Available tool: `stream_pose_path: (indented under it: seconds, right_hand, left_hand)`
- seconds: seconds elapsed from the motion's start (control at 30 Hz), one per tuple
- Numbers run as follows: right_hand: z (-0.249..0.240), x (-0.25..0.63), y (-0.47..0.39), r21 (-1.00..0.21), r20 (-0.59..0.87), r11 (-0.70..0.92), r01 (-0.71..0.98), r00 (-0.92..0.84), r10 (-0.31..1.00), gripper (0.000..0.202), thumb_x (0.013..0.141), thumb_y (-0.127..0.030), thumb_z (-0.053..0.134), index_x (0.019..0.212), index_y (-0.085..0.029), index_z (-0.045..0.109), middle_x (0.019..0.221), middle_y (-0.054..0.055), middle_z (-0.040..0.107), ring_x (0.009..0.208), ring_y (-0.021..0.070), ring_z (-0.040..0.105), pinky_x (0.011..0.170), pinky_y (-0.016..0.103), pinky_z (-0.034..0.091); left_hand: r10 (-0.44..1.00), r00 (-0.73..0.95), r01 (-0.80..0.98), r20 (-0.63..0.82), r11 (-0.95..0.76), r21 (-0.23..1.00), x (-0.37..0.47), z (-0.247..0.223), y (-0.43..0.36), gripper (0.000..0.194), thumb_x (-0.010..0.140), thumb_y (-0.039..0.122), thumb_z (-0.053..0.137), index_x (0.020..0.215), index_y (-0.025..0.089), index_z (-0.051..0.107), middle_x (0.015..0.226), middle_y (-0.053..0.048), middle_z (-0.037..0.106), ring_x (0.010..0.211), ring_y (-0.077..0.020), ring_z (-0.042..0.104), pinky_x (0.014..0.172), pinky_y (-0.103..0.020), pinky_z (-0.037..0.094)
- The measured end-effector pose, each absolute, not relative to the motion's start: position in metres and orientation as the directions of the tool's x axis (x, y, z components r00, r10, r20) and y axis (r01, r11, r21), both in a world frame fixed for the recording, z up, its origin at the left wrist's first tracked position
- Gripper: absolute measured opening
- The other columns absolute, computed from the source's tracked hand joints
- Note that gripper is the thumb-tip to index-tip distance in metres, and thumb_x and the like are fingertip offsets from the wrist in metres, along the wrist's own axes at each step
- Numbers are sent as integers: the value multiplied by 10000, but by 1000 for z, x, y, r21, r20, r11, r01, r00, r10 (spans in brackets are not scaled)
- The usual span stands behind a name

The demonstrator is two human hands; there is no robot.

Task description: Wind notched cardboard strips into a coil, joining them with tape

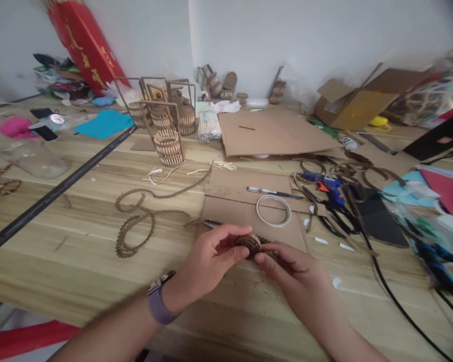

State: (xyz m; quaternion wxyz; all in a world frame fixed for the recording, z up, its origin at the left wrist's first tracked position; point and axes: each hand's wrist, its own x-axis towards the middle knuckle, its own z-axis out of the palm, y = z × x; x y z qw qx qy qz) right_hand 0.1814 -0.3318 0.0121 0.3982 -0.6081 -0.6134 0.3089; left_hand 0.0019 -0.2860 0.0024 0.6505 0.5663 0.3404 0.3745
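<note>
A small brown coil of corrugated cardboard strip is held between my two hands over the cardboard mat. My left hand, with a watch at its wrist, has thumb and fingers closed round the coil's left side. On the other side, my right hand pinches the strip where it meets the coil. Part of the strip is hidden behind the right fingers. A loose corrugated strip lies in loops on the table to the left. Beyond the hands, a roll of white tape and a pen rest on the cardboard mat.
Small stick baskets with tall handles stand at the back left. Right of the mat are a blue glue gun, black-handled scissors, a dark phone-like slab and a black cable. A cardboard box stands behind.
</note>
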Motion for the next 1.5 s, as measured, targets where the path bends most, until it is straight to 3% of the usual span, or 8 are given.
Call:
stream_pose_path:
  seconds: [0.2,0.4,0.57,0.87,1.03,1.3,1.4,1.5]
  right_hand:
    - [16,184,-333,-776,325,196,600,114,939,246,827,-442,676,712,-224,673,557,-14,652,478,143,597,440,227,464]
    - [22,189,-335,-624,544,494,605,-118,831,104,872,-204,652,783,-253,626,648,-21,705,570,143,672,514,224,523]
    - [27,193,-332,-565,575,588,578,-235,784,175,866,-101,599,843,-273,621,707,-13,726,636,163,708,552,250,552]
    - [27,198,-333,-513,563,577,636,-258,785,197,905,-96,533,964,-263,621,766,2,748,672,162,723,595,256,571]
    - [27,197,-332,-525,575,588,615,-253,778,181,886,-118,575,943,-280,633,785,14,754,686,195,732,587,295,577]
    - [28,197,-329,-607,557,597,525,-255,791,99,919,-215,610,835,-268,619,688,-11,721,626,158,703,545,249,547]
    - [27,199,-328,-695,448,502,514,-237,862,172,880,-304,672,731,-245,608,647,-28,690,583,132,665,528,218,511]
    - [26,202,-328,-788,204,283,547,-202,958,228,791,-346,752,660,-228,606,625,-38,652,568,126,613,521,214,469]
  left_hand:
    - [871,461,-242,-170,308,920,9,3,-284,380,706,338,825,1038,183,722,934,-33,738,850,-165,652,764,-273,511]
    - [866,429,-246,-257,386,889,3,6,-276,676,670,351,853,1256,166,571,800,-2,700,715,-137,626,713,-272,477]
    - [851,444,-209,-279,402,892,-1,5,-271,600,664,353,850,1174,142,616,842,-26,702,756,-151,631,747,-288,475]
    - [767,578,-93,-278,400,912,-4,11,-274,501,693,292,828,1133,157,631,900,-35,713,805,-150,647,730,-259,468]
    - [722,634,-66,-279,410,910,-4,12,-276,459,690,301,829,1072,149,624,878,-38,705,775,-152,651,697,-262,469]
    - [698,683,22,-216,275,961,-9,10,-277,394,747,265,775,1093,170,612,925,-48,730,822,-180,677,713,-274,498]
    - [695,703,96,-154,121,988,-12,13,-278,392,789,270,749,1146,185,609,974,-53,748,874,-198,697,742,-277,509]
    - [679,731,152,-71,-61,986,-14,19,-279,373,820,252,728,1173,202,617,1006,-48,762,916,-204,713,777,-270,506]
